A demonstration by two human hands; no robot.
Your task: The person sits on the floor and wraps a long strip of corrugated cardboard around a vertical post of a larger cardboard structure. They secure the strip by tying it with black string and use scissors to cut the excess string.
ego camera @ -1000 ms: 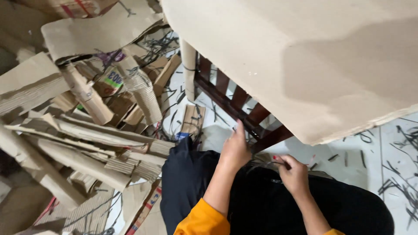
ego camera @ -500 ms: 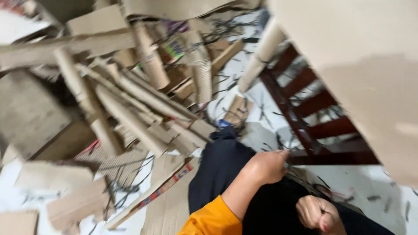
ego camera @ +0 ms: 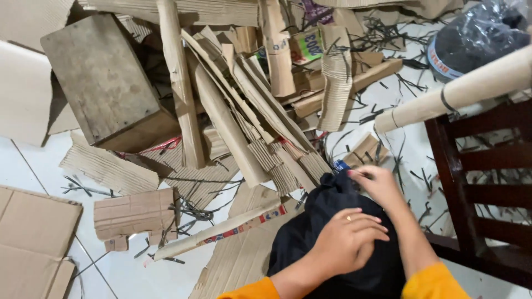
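Observation:
My left hand [ego camera: 346,239], with a ring on one finger, rests on my black-clad knee [ego camera: 310,221], fingers loosely bent and holding nothing. My right hand [ego camera: 378,184] reaches over the top of the same knee. Its fingertips touch the black cloth beside a small blue scrap [ego camera: 341,165]; whether they pinch anything is hidden. Both sleeves are orange. A heap of cardboard strips and folded corrugated pieces [ego camera: 249,111] lies on the white tiled floor just beyond the knee.
A brown cardboard box [ego camera: 105,83] sits at the upper left. Flat cardboard sheets [ego camera: 33,238] lie at the lower left. A dark wooden chair frame [ego camera: 471,182] stands at the right with a cardboard tube [ego camera: 454,94] across it. A plastic-wrapped dark bundle [ego camera: 476,39] is at the top right.
The view has swung left, off the chair and onto the cardboard heap. My left hand left the chair rail and came down onto my knee. My right hand moved forward over the knee.

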